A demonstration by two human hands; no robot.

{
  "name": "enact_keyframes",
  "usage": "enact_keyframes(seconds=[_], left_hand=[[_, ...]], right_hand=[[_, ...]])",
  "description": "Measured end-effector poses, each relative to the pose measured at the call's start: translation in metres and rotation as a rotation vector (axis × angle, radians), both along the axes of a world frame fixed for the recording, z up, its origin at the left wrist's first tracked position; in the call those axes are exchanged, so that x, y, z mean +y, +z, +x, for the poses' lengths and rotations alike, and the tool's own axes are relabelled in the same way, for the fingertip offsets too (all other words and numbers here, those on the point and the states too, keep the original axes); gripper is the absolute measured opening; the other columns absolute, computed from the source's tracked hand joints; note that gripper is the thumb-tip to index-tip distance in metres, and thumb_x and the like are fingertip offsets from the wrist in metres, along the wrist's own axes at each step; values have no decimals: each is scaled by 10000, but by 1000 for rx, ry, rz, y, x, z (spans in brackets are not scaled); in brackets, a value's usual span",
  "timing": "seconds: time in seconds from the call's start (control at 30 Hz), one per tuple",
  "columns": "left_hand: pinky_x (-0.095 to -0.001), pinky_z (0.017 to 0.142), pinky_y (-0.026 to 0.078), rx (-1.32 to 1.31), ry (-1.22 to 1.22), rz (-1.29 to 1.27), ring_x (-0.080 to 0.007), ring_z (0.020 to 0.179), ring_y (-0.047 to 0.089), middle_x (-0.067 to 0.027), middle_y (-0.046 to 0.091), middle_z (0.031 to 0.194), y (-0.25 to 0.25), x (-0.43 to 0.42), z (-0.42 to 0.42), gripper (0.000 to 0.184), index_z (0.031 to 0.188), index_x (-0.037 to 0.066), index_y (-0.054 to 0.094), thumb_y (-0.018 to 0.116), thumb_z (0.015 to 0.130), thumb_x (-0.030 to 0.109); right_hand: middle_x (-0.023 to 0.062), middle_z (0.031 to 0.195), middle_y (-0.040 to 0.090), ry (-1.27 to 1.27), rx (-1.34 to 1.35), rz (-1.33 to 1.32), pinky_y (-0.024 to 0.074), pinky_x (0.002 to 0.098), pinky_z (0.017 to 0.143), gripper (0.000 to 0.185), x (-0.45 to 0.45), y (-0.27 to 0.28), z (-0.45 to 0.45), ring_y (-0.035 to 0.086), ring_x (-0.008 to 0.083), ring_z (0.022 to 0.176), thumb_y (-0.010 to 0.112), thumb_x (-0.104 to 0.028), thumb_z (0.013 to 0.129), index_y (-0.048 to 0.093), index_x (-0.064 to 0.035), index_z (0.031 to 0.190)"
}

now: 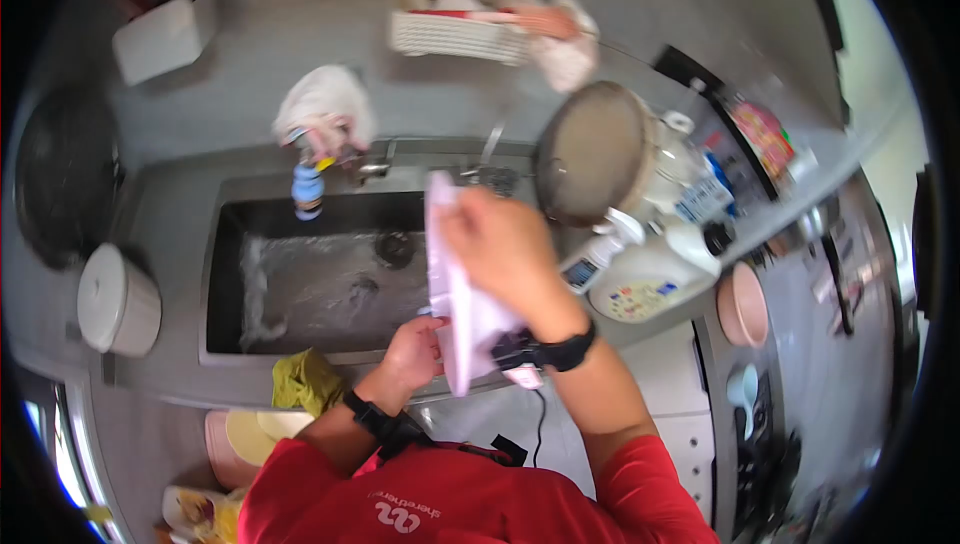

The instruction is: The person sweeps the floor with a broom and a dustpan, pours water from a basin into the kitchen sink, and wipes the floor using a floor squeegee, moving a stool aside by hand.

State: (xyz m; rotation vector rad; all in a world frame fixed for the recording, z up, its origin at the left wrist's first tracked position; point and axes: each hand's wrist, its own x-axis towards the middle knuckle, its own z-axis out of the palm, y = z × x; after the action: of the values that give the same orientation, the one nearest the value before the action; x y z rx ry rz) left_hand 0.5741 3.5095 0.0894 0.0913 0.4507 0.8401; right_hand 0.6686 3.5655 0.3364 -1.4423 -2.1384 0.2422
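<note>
A pale lavender basin [458, 344] stands tipped on its side at the sink's right end, seen nearly edge-on. My left hand [412, 352] grips its lower rim, fingers bent round the edge. Against the upper part of the basin is my right hand [492, 246], its fingers curled and blurred; anything inside them is hidden. To the left of the basin lies the dark sink [325, 352], wet and streaked with suds, with a drain [394, 250] near the back.
Behind the sink are a faucet [374, 170], a blue bottle [307, 192] and a hanging cloth [325, 104]. A round pan lid [592, 154], spray bottle [600, 252] and large jug [632, 289] crowd the right. A white canister [118, 299] and green cloth [308, 382] are left.
</note>
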Motion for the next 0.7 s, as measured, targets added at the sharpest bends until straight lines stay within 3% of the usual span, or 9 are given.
enact_keyframes(seconds=[0.1, 0.17, 0.27, 0.33, 0.37, 0.43, 0.63, 0.7], left_hand=[[-475, 905, 397, -182, 190, 73, -268, 1012, 522, -147, 505, 1186, 54, -6, 23, 397, 1141, 32, 477, 449, 809, 247], [-469, 908, 398, -149, 146, 88, -270, 1021, 520, -145, 504, 1189, 65, -13, 31, 406, 1156, 30, 466, 447, 813, 246], [-459, 913, 398, -104, 142, 113, -274, 1038, 515, -143, 503, 1194, 51, -25, 20, 424, 1185, 28, 442, 443, 820, 244], [-434, 938, 384, 125, -38, 60, -278, 1067, 502, -143, 493, 1207, 18, -22, -4, 427, 1214, 25, 422, 432, 838, 226], [-434, 938, 384, 138, -69, 71, -278, 1067, 502, -143, 493, 1207, 31, -27, -5, 427, 1214, 25, 422, 432, 838, 226], [-416, 950, 373, 476, 68, -58, -276, 1081, 494, -145, 506, 1190, 66, -38, -9, 412, 1199, -3, 437, 426, 847, 211], [-423, 937, 386, 437, 154, 146, -290, 1057, 503, -147, 540, 1145, 40, -24, 3, 378, 1137, -45, 475, 441, 840, 187], [-409, 934, 391, 406, 107, 195, -287, 1047, 513, -149, 546, 1136, 31, -20, 18, 367, 1124, -48, 486, 450, 838, 179]], right_hand=[[133, 614, 588, 84, -15, 154, 453, 428, 518, 319, -16, -12, -16, 588, 324, 572, 549, -348, 805, 539, -40, 719], [129, 623, 594, 79, -25, 141, 459, 420, 517, 312, -33, -10, -9, 591, 317, 565, 551, -327, 802, 531, -26, 721], [131, 606, 578, 34, 122, 188, 449, 407, 500, 277, -54, -20, 22, 578, 313, 538, 553, -294, 810, 517, -28, 742], [131, 601, 571, -33, 214, 179, 443, 403, 495, 268, -72, -25, 52, 574, 314, 535, 560, -293, 811, 509, -34, 768], [131, 596, 564, -57, 303, 153, 436, 399, 491, 262, -83, -30, 66, 570, 315, 532, 568, -292, 812, 501, -40, 793], [143, 598, 551, -149, 387, 96, 427, 392, 491, 234, -100, -49, 98, 570, 318, 549, 565, -269, 827, 500, -47, 863], [182, 665, 581, -447, 308, 81, 442, 439, 566, 220, -142, -134, 197, 569, 372, 625, 485, -268, 865, 521, -51, 854], [179, 723, 602, -531, 279, -121, 444, 461, 633, 239, -156, -159, 220, 577, 382, 692, 448, -266, 874, 543, -47, 896]])
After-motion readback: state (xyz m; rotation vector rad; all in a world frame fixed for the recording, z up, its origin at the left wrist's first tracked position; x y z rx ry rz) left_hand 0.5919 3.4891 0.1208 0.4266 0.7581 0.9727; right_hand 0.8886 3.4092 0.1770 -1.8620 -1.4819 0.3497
